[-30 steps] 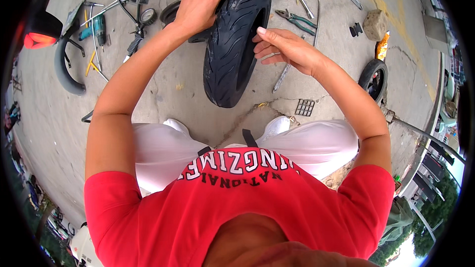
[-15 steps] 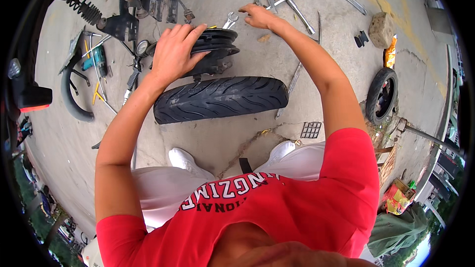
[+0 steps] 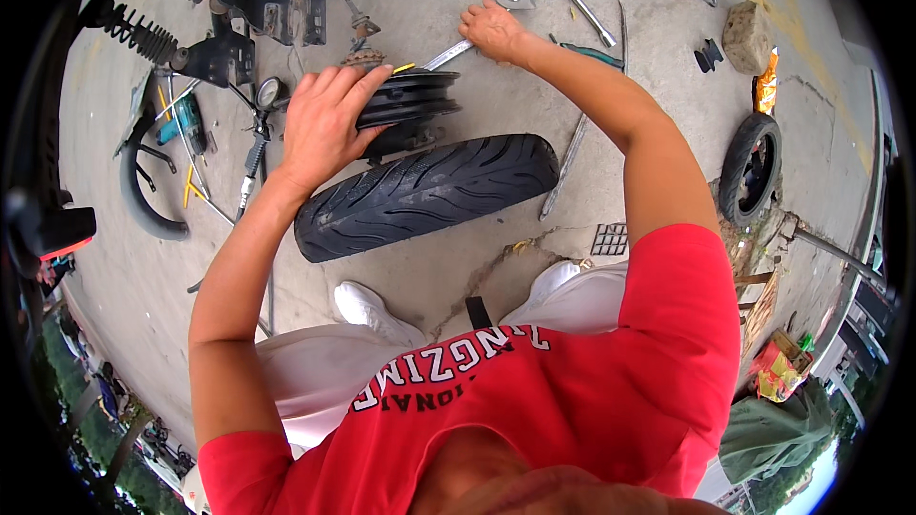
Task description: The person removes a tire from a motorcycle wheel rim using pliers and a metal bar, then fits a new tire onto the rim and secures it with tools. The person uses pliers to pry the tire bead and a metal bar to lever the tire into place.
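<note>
My left hand [image 3: 327, 121] grips the left side of a black wheel rim [image 3: 412, 100], its fingers over the top edge and its thumb lower down. Closed round one end of a silver wrench [image 3: 447, 56] is my right hand [image 3: 494, 30]. The wrench slants down to the left, and its other end is hidden behind the rim. In front of the rim a black tyre [image 3: 429, 193] stands on its tread, tilted up to the right. A bit of yellow [image 3: 405, 68] shows at the rim's top edge.
Shock absorbers [image 3: 143, 33] and black brackets stand at the far left. A green power drill [image 3: 188, 124] and a curved black fender [image 3: 143, 181] lie left. Beyond my right hand is a cross wrench [image 3: 572, 0]; a long bar [image 3: 570, 157], small wheel [image 3: 750, 170] and stone block [image 3: 749, 36] lie right.
My right hand has come down onto the wrench and closed round its end. In the picture, the tyre's left end sits lower and its right end higher. The left hand stays on the rim.
</note>
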Available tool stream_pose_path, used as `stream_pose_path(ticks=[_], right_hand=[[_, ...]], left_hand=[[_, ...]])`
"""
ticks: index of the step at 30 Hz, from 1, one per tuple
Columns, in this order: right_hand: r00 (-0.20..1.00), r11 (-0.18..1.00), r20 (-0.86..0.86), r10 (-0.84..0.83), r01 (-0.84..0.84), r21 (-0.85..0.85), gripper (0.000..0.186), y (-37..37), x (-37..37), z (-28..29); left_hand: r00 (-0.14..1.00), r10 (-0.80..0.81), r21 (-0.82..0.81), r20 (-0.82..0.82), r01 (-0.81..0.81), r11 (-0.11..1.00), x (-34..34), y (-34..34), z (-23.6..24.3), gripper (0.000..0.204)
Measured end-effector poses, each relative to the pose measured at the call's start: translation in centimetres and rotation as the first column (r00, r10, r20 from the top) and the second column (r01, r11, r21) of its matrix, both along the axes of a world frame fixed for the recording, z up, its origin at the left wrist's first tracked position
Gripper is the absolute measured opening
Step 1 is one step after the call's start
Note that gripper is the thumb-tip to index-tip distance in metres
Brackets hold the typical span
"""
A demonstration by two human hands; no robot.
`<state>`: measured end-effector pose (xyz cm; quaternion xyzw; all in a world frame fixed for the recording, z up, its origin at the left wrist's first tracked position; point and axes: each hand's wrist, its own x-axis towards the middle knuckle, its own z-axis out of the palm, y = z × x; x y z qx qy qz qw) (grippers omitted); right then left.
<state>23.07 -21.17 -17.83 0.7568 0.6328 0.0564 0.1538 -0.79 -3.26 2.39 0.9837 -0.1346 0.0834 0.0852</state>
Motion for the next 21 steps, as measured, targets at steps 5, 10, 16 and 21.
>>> stream_pose_path(ticks=[5,10,16,21], right_hand=[[0.996,1.000,-0.088,0.027,-0.026,0.014,0.015,-3.9,-1.3,0.1],[0.925,0.964,-0.344,-0.162,0.223,0.143,0.014,-6.6,-2.1,2.3],[0.663,0.743,-0.594,-0.455,0.651,0.157,0.020,-13.2,-1.3,2.3],[0.412,0.567,-0.577,-0.705,0.817,-0.110,0.034,-17.8,1.6,2.5]], left_hand=[[0.998,-0.033,0.027,0.047,0.032,0.999,-0.3,0.5,-0.5,0.059],[0.999,0.012,-0.017,0.030,-0.012,1.000,0.5,0.7,-0.4,0.057],[0.999,0.020,-0.028,0.037,-0.019,0.999,1.2,0.9,-0.3,0.052],[0.996,0.031,0.016,0.083,-0.033,0.999,1.4,-0.4,0.0,0.045]])
